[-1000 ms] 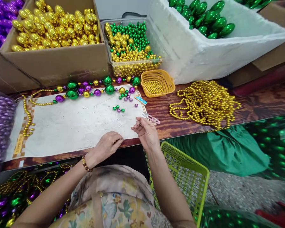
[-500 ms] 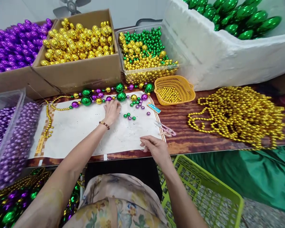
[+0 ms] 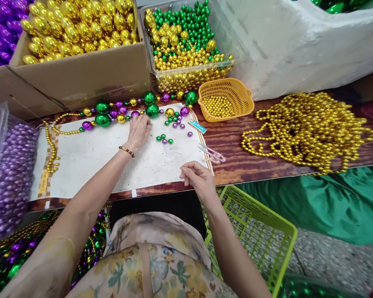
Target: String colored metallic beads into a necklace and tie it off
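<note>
A strand of green, purple and gold beads (image 3: 102, 120) lies in a long double row across the top of a white mat (image 3: 90, 159). My left hand (image 3: 139, 131), a beaded bracelet at its wrist, reaches to the strand's near row; its fingers are closed over beads beside a large green one and hide them. Lower right, over the mat's front corner, my right hand (image 3: 199, 179) is pinched; anything in its fingertips is too small to make out. Between the hands lie loose small green and purple beads (image 3: 164, 140). Pink-handled snips (image 3: 216, 155) rest by the mat's right edge.
An orange basket (image 3: 202, 103) of small gold beads stands behind the snips. Right is a heap of gold bead strands (image 3: 311, 132). Bead-filled boxes, a cardboard one (image 3: 90, 80) and a clear bin (image 3: 192, 74), line the back. A green crate (image 3: 286, 248) sits below the table edge.
The view has tilted down and shifted, so the table things sit higher and slightly left. Both hands stay almost where they were over the mat, the left fingers still at the strand.
</note>
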{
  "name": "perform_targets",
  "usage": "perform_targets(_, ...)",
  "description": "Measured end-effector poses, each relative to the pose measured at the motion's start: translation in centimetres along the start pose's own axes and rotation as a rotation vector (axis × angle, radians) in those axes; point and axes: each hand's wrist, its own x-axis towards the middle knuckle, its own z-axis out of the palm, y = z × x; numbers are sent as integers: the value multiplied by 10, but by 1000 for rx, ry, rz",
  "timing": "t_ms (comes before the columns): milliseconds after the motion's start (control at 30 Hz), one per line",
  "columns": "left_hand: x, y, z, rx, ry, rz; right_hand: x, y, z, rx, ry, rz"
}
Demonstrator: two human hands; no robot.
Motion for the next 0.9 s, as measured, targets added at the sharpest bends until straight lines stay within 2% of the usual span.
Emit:
perform_targets(167,-12,12,-24,-102,163,96,-6,3,11,23,14,-55)
perform_targets(267,-34,26,-39,-251,180,110,-12,2,19,16,34,-83)
perform_targets(367,-76,41,-46,-550,88,18,-19,0,28,11,36,-117)
perform_targets(467,-126,55,-46,-924,-115,-225,-26,-2,38,-35,15,-175)
perform_targets(533,-154,63,-46,-1124,-227,-376,-30,-2,45,-100,19,-271)
perform_targets(600,-173,68,-49,-1270,-280,-449,-34,-3,51,-158,43,-396)
perform_targets(700,-187,73,-57,-1409,-303,-468,-38,-5,58,-186,60,-502)
perform_targets(900,-194,74,-64,-1536,-314,-454,-49,-13,66,-160,6,-464)
